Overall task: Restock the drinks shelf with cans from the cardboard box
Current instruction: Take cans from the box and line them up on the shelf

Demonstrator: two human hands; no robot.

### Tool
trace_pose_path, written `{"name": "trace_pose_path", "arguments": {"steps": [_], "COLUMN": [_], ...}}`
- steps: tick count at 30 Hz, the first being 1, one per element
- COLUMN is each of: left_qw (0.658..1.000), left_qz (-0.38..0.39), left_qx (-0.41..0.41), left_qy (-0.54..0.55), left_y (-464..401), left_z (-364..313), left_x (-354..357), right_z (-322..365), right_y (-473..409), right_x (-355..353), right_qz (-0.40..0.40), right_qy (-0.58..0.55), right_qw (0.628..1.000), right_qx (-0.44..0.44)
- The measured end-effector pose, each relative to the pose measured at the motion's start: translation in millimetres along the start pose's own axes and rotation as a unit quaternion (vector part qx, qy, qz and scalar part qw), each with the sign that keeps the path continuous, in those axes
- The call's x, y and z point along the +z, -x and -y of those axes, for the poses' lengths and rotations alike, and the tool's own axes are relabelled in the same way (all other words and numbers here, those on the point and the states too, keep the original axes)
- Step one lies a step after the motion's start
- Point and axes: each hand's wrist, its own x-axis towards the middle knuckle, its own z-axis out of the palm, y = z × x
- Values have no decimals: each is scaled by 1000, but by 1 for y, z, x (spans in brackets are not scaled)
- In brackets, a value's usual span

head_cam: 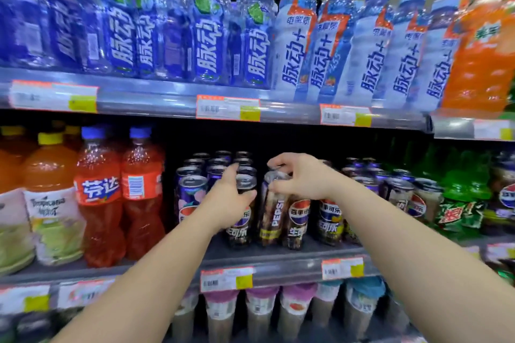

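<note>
Both my arms reach into the middle drinks shelf (278, 255), where several slim Pepsi cans stand in rows. My left hand (227, 198) wraps around the side of a dark Pepsi can (242, 227) in the front row. My right hand (302, 178) grips the top of a brown Pepsi can (271, 211) that stands beside it. Further Pepsi cans (330, 220) stand to the right, partly hidden by my right forearm. A purple and pink can (187, 198) stands left of my left hand. The cardboard box is out of view.
Red and orange soda bottles (119, 203) stand left of the cans, green bottles (459, 203) to the right. Blue and white drink bottles (295, 44) fill the shelf above. Cups (259, 312) line the shelf below. Price tags (227, 278) run along the shelf edges.
</note>
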Motion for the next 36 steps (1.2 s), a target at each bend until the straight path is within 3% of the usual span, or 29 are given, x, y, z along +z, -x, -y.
{"name": "trace_pose_path", "arguments": {"steps": [6,9,15,21,27,31,36], "left_qw": [999,998,989,966,946,930,907], "left_qz": [-40,-55,-144,-248,-310,-345,-393], "left_qx": [-11,-7,-1,-14,-72,-110,-148], "left_qy": [1,-9,23,75,67,61,2], "left_y": [6,12,27,62,113,158,230], "left_z": [-1,-3,1,9,48,76,126], "left_x": [2,1,-6,-29,-68,-115,-206], "right_z": [-13,-19,-17,4,71,142,252], "right_y": [-7,-9,-6,0,18,31,45], "right_x": [9,11,15,32,71,116,173], "right_qz": [18,29,-21,-43,-131,-82,-20], "right_qy": [8,-45,-78,45,-113,-159,-136], "right_qw": [998,996,991,988,958,943,941], "right_qx": [-60,-74,-105,-143,-228,-279,-309]}}
